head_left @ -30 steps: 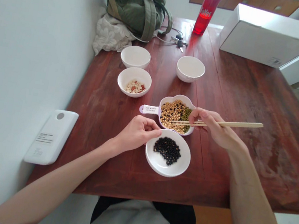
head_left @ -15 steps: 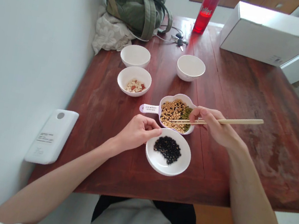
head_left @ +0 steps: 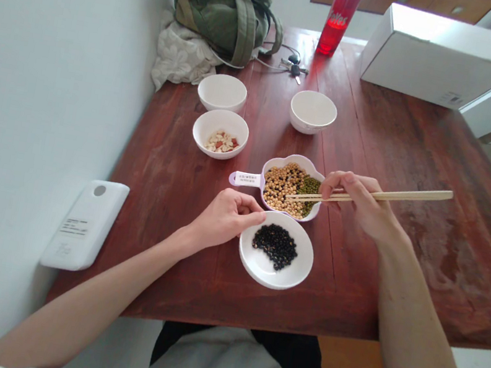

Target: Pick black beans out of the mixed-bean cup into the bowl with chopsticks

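White, lilac-rimmed, flower-shaped dish [head_left: 297, 157] in the head view: set on dark reddish-brown wooden worktop [head_left: 362, 298], ahead of both hands, with round tan beans [head_left: 279, 184], dark beans [head_left: 295, 168] scattered among these, small green beans [head_left: 309, 186] along the right. Long axis crosswise, labelled handle [head_left: 249, 179] pointing left. Right hand [head_left: 360, 202] nearer, at the right rim, clamped on slim pale wooden chopsticks [head_left: 413, 195]; slanting down leftward, tips close together at the tan beans. Grip on a bean: not determinable.

Left hand [head_left: 231, 219] apart from the right, pinched on the upper-left rim of round white bowl [head_left: 263, 270] of black beans [head_left: 275, 245]. Bowl just beside the dish, on the wearer's side; contact not determinable.

Edges: worktop front near the bowl; pale wall [head_left: 55, 83] at left. Room: widest rightward; ahead, narrowed by three white bowls [head_left: 312, 112].
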`<state>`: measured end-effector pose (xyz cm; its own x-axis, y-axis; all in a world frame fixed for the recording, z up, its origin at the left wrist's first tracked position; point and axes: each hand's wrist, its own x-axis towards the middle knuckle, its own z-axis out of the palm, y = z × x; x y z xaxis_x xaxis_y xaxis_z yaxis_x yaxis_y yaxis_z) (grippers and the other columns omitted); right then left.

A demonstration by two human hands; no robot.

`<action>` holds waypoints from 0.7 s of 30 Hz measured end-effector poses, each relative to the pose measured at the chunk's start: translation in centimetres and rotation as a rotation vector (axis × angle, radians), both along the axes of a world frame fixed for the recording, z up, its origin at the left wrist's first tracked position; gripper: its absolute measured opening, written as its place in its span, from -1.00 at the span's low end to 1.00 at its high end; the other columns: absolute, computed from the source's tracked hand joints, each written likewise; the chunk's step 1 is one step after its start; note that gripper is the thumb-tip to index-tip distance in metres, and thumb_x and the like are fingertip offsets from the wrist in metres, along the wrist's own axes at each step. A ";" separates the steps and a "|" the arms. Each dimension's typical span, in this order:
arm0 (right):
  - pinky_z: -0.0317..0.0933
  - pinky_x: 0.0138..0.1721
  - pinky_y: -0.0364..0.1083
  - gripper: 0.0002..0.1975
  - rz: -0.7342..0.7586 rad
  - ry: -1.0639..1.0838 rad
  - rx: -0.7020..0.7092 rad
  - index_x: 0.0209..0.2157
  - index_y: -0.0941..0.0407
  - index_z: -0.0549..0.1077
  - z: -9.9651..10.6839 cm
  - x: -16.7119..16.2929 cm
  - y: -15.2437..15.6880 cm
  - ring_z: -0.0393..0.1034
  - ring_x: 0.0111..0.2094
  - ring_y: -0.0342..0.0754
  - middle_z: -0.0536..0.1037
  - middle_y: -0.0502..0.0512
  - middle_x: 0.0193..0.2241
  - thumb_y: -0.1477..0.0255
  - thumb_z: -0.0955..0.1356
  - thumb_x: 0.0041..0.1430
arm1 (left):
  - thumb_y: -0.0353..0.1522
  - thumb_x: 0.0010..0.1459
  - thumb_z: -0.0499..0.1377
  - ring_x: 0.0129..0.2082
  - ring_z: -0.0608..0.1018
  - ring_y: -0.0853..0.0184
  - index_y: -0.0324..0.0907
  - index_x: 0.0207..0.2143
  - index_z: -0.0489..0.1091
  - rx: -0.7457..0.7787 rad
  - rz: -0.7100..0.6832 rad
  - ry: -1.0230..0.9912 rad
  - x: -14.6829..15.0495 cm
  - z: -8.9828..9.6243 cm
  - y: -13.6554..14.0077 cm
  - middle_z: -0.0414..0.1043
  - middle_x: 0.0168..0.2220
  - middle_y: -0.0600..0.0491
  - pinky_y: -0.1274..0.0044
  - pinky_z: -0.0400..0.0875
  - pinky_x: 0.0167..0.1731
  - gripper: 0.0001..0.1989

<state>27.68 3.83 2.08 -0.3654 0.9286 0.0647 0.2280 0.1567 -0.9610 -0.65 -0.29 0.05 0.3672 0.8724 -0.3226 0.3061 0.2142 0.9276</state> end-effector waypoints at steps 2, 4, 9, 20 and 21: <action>0.10 -0.47 -0.06 -0.50 -0.002 0.024 0.003 -0.45 0.11 0.51 0.1 0.1 0.0 0.23 -0.51 -0.12 0.44 0.08 -0.51 0.10 0.20 0.40 | -0.22 0.16 0.30 -0.65 0.31 0.54 -0.31 -0.36 0.58 0.001 -0.001 0.000 0.0 0.0 0.0 0.44 -0.59 0.07 0.70 0.12 -0.67 -0.72; 0.10 -0.47 -0.06 -0.50 -0.001 0.052 0.009 -0.45 0.11 0.51 0.3 0.2 0.0 0.23 -0.51 -0.12 0.44 0.08 -0.51 0.10 0.20 0.40 | -0.22 0.16 0.30 -0.66 0.31 0.54 -0.31 -0.36 0.58 0.005 -0.002 0.001 0.0 0.0 0.0 0.44 -0.60 0.08 0.70 0.11 -0.67 -0.72; 0.08 -0.48 -0.07 -0.47 0.001 0.024 -0.011 -0.46 0.12 0.48 0.5 -0.1 -0.1 0.21 -0.52 -0.15 0.42 0.06 -0.52 0.07 0.18 0.40 | -0.23 0.16 0.30 -0.66 0.31 0.54 -0.31 -0.36 0.58 0.004 -0.002 -0.004 0.0 0.0 0.0 0.43 -0.60 0.08 0.70 0.11 -0.68 -0.73; 0.04 -0.47 -0.10 -0.33 0.056 -0.137 -0.034 -0.42 0.12 0.44 0.2 -0.6 -0.2 0.17 -0.50 -0.16 0.39 0.04 -0.49 -0.07 0.04 0.38 | -0.23 0.15 0.31 -0.66 0.30 0.54 -0.30 -0.37 0.58 -0.007 0.004 -0.007 0.0 0.0 0.0 0.43 -0.60 0.08 0.70 0.11 -0.68 -0.73; 0.03 -0.46 -0.09 -0.33 0.057 -0.146 -0.030 -0.42 0.12 0.44 0.1 -0.6 -0.2 0.17 -0.49 -0.15 0.39 0.04 -0.49 -0.08 0.03 0.38 | -0.22 0.15 0.30 -0.66 0.30 0.54 -0.30 -0.37 0.58 -0.007 0.003 -0.008 0.0 0.0 0.0 0.43 -0.60 0.08 0.70 0.11 -0.68 -0.73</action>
<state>27.08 3.61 2.21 -0.4212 0.9067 -0.0206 0.3570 0.1449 -0.9228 -0.60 -0.29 0.04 0.3670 0.8715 -0.3253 0.2977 0.2213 0.9287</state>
